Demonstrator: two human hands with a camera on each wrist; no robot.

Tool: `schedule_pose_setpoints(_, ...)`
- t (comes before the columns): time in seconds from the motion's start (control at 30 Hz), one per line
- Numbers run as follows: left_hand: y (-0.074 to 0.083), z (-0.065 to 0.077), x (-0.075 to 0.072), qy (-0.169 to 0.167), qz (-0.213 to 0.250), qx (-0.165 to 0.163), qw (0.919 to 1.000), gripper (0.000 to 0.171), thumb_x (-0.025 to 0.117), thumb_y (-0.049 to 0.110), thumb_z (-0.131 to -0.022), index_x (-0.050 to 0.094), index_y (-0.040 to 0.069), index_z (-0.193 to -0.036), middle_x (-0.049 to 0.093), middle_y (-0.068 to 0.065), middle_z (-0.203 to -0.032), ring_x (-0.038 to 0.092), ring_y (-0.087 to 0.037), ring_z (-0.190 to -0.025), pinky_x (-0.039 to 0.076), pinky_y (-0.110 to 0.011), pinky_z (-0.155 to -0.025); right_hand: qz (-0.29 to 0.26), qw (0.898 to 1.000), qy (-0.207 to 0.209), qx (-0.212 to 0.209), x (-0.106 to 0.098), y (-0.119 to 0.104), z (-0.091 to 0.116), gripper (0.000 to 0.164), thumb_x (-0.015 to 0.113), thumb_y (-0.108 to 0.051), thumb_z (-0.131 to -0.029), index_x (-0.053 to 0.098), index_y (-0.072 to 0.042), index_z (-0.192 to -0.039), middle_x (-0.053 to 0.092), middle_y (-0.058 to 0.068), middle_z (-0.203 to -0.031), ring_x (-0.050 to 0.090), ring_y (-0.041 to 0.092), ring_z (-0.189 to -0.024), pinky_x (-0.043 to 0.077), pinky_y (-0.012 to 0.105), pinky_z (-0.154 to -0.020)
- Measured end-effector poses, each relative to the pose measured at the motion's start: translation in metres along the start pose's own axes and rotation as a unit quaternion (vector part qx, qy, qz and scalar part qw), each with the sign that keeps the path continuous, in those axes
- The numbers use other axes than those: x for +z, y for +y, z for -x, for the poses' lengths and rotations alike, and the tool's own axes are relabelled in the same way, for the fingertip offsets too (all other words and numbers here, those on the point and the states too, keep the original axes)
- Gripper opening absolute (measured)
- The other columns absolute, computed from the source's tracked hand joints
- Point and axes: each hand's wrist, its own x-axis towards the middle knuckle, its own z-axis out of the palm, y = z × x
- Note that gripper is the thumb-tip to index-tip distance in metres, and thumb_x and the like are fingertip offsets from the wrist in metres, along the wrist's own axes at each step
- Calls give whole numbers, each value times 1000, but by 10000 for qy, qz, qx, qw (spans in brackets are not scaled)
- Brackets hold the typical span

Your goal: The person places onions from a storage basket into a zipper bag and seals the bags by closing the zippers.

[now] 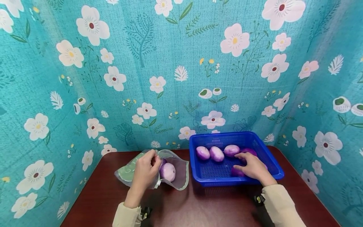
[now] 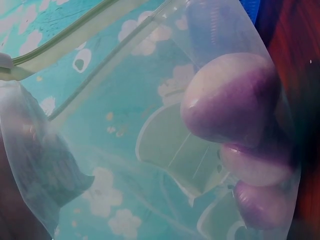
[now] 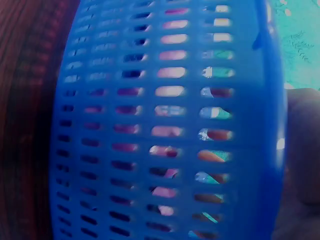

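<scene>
My left hand (image 1: 146,166) pinches the upper edge of a clear zip bag (image 1: 181,175) with green-tinted panels. Inside the bag are purple-and-white, egg-shaped vegetables (image 1: 169,172); the left wrist view shows three through the film, the biggest vegetable (image 2: 230,97) uppermost. My right hand (image 1: 253,165) reaches over the near right side of a blue slotted basket (image 1: 208,180), its thumb and fingers spread among more of these vegetables. One darker purple vegetable (image 1: 237,171) lies by the thumb. In the right wrist view, the basket wall (image 3: 165,120) hides most of the fingers.
Along the basket's back left lie three purple-and-white vegetables (image 1: 216,154), with a darker one (image 1: 249,152) behind the right hand. Bag and basket stand side by side on a dark red-brown table (image 1: 181,205). Teal floral cloth (image 1: 170,94) hangs behind and at both sides.
</scene>
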Motion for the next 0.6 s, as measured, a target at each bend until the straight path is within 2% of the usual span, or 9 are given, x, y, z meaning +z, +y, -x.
schedule_pose_setpoints(0.23, 0, 1, -1, -28, 39, -43, 10000, 22, 67, 6, -88, 50, 16, -78, 40, 10, -68, 40, -5, -60, 36, -21, -54, 143, 9992, -215, 303, 0, 6, 3, 54, 85, -32, -83, 69, -6, -127, 70, 23, -122, 63, 47, -117, 46, 70, -93)
schedule_pose_setpoints(0.6, 0, 2, -1, 26, 45, 4, 10000, 22, 67, 6, -87, 50, 16, -77, 41, 10, -68, 40, -4, -60, 35, -21, -53, 455, 9964, -608, 384, 4, 10, -4, 55, 90, -32, -77, 72, -7, -122, 72, 21, -119, 63, 46, -116, 46, 73, -91)
